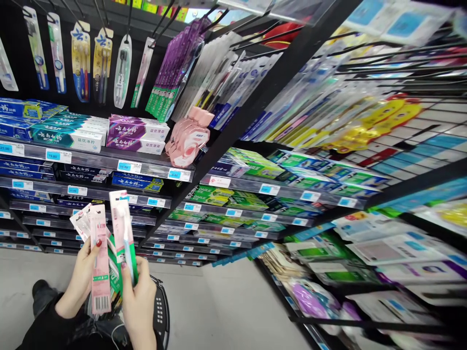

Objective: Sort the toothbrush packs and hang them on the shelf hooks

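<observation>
My left hand (82, 272) is closed on several packaged toothbrushes. The front one is a pink toothbrush pack (100, 262) held upright with its barcode side toward me; others fan out behind it. My right hand (138, 296) grips another toothbrush pack (124, 233), pink at the top and green along the side, with a pale blue brush showing through the plastic. Both hands are side by side, low in front of my body. Below them is a black basket (161, 311), mostly hidden by my hands and sleeves; its contents are only partly visible.
Ahead stands a rack with hanging toothbrushes (83, 63), purple-green toothbrush packs (171, 73) and shelves of toothpaste boxes (136, 133). Pink packs (189, 138) hang beside a black upright. Another shelf unit (365, 253) runs along the right. Grey floor (226, 306) lies between them.
</observation>
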`<state>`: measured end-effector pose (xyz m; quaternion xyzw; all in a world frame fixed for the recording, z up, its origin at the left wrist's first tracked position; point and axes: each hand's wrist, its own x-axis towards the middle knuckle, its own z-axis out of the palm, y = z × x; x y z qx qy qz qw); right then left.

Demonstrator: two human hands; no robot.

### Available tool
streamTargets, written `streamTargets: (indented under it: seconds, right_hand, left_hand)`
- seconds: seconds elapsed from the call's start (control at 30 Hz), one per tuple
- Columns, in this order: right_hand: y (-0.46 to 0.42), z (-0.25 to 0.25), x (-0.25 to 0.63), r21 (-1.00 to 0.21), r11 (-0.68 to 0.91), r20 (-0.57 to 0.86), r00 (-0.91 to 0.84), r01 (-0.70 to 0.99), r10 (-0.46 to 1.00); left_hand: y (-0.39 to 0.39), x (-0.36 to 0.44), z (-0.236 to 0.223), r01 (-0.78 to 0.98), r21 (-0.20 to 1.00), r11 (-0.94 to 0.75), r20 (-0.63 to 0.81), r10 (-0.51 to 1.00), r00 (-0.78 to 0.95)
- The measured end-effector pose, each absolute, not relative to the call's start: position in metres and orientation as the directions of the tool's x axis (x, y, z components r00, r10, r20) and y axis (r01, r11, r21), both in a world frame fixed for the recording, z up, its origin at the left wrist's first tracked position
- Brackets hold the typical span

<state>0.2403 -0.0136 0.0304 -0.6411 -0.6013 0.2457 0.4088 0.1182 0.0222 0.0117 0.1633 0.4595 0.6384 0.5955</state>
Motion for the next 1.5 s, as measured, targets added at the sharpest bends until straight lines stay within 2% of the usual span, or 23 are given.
streamTargets:
  seconds: [0.07,0.17,0.3,0.43,0.63,0.77,0.87,1.03,1.13,1.3,1.5]
  right_hand:
    - [-0.009,0.035,0.249,-0.811,0.035,0.184,0.197,0.584,0.963]
    - [-0.001,0.036,0.259,-0.758,0.036,0.182,0.158,0.651,0.97]
    - [0.0,0.032,0.259,-0.729,0.042,0.173,0.124,0.683,0.977]
    - [-0.006,0.029,0.255,-0.675,0.038,0.26,0.189,0.737,0.947]
    - [-0.009,0.023,0.245,-0.613,0.157,0.329,0.069,0.775,0.942]
    - [-0.007,0.023,0.243,-0.608,0.2,0.295,-0.015,0.768,0.955]
    - [-0.006,0.023,0.246,-0.573,0.254,0.291,-0.096,0.78,0.952]
    - [-0.018,0.023,0.242,-0.5,0.281,0.464,-0.021,0.819,0.886]
    - [-0.027,0.024,0.233,-0.438,0.283,0.467,-0.053,0.853,0.883]
    - [-0.028,0.019,0.22,-0.521,0.194,0.305,-0.031,0.831,0.952]
    - [-0.027,0.011,0.211,-0.552,0.167,0.316,0.02,0.817,0.949]
  left_hand:
    - [0.021,0.116,0.015,-0.648,0.746,0.152,-0.37,0.904,-0.214]
    - [0.019,0.114,0.019,-0.675,0.716,0.178,-0.381,0.91,-0.164]
    - [0.018,0.117,0.018,-0.646,0.745,0.167,-0.327,0.935,-0.135]
    - [0.018,0.119,0.016,-0.616,0.774,0.146,-0.298,0.943,-0.15]
    - [0.014,0.123,0.018,-0.642,0.743,0.189,-0.311,0.947,-0.081]
    - [0.015,0.123,0.017,-0.647,0.728,0.228,-0.335,0.941,-0.046]
    - [0.017,0.12,0.015,-0.623,0.748,0.228,-0.335,0.941,-0.058]
    - [0.018,0.121,0.009,-0.527,0.83,0.181,-0.293,0.946,-0.137]
    - [0.017,0.123,0.005,-0.445,0.885,0.134,-0.256,0.94,-0.227]
    - [0.016,0.125,0.003,-0.395,0.912,0.113,-0.245,0.921,-0.303]
    - [0.015,0.127,0.004,-0.34,0.937,0.085,-0.203,0.923,-0.327]
